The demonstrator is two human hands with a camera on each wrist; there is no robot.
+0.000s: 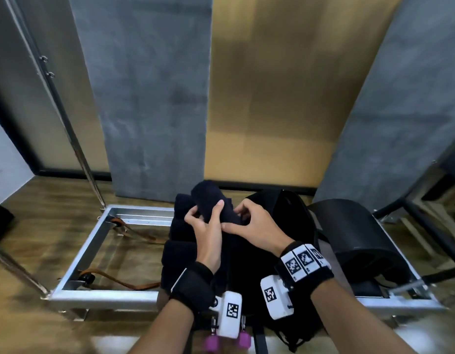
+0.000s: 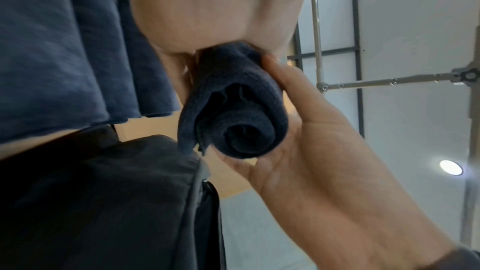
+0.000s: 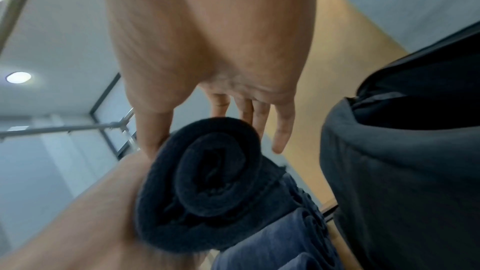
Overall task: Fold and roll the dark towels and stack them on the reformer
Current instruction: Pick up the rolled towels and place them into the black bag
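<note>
A rolled dark navy towel [image 1: 211,203] is held up between both hands above the reformer's metal frame [image 1: 81,254]. My left hand [image 1: 204,213] grips its left side, thumb over the top. My right hand [image 1: 236,217] pinches its right end with thumb and curled fingers. The left wrist view shows the roll's spiral end [image 2: 233,118] lying in my left palm [image 2: 319,151]. In the right wrist view my right thumb presses the roll [image 3: 207,182] and the fingers [image 3: 281,128] reach behind it. Below lies a stack of rolled towels [image 1: 180,249].
A black bag [image 1: 280,210] sits right of the stack, and a black padded barrel [image 1: 356,238] stands further right. Brown leather straps [image 1: 119,282] lie inside the frame. A slanted metal pole [image 1: 67,118] rises at the left. The wall stands behind.
</note>
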